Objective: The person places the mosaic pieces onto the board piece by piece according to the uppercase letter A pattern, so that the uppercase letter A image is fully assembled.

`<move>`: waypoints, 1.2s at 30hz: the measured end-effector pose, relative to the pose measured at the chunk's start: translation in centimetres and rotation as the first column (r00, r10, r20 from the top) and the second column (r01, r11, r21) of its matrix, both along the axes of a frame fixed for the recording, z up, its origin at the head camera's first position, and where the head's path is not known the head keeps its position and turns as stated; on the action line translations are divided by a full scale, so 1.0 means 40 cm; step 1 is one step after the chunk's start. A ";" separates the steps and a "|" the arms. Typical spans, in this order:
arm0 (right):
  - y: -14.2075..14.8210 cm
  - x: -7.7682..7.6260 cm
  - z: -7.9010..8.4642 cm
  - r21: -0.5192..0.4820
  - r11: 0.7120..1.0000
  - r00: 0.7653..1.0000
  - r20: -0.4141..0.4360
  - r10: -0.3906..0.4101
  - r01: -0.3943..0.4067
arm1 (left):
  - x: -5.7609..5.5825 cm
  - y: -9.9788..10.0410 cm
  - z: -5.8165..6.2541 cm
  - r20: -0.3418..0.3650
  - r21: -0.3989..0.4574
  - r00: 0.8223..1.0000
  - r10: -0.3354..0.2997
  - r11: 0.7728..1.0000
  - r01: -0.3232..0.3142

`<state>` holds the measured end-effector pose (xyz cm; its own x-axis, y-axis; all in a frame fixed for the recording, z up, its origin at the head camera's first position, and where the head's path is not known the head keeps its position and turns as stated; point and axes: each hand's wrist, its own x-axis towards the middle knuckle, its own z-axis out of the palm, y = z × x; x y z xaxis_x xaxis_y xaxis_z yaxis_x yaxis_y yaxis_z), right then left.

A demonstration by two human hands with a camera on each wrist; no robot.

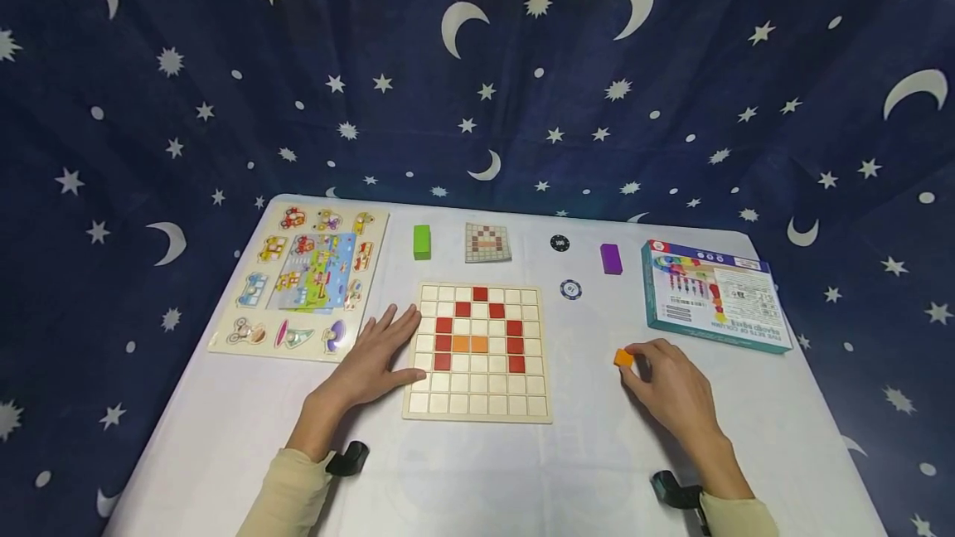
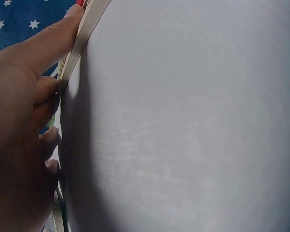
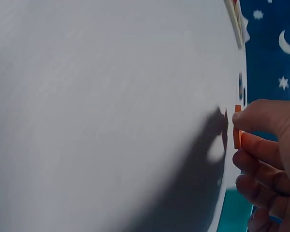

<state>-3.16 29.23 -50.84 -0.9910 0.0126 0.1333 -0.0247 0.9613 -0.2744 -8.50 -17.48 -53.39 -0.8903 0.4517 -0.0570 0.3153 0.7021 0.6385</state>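
A square wooden grid board [image 1: 477, 417] lies flat in the middle of the table, with red tiles [image 1: 515, 345] forming an arch and two orange tiles [image 1: 470, 344] side by side within it. Against the board's left edge rests my left hand [image 1: 373, 363], fingers spread and thumb touching the lower left side; the left wrist view shows the thumb on the rim. To the right of the board, my right hand [image 1: 675, 388] pinches a loose orange tile [image 3: 237, 126] between thumb and index finger, held just above the white table. The other fingers of that hand are loosely bent.
A pattern card [image 1: 488, 244] lies behind the board, with a green block [image 1: 422, 242] to its left. Black [image 1: 559, 244] and blue-white chips [image 1: 570, 289], a purple block [image 1: 611, 259] and a teal box [image 1: 716, 297] lie rightward. A vehicle puzzle [image 1: 224, 342] occupies the left.
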 end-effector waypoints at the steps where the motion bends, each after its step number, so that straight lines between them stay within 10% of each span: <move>1: -0.013 -0.006 0.001 -0.008 1.000 1.000 -0.002 0.010 -0.010 | -0.001 0.000 0.000 -0.002 -0.002 1.000 0.001 1.000 -0.001; 18: -0.352 -0.120 -0.003 -0.048 0.937 0.937 -0.057 0.343 -0.346 | -0.001 0.002 0.000 -0.010 -0.006 1.000 -0.012 1.000 0.012; 36: -0.382 -0.131 -0.018 -0.023 0.928 0.928 -0.024 0.372 -0.373 | -0.003 0.001 -0.004 -0.013 -0.011 1.000 -0.010 1.000 0.010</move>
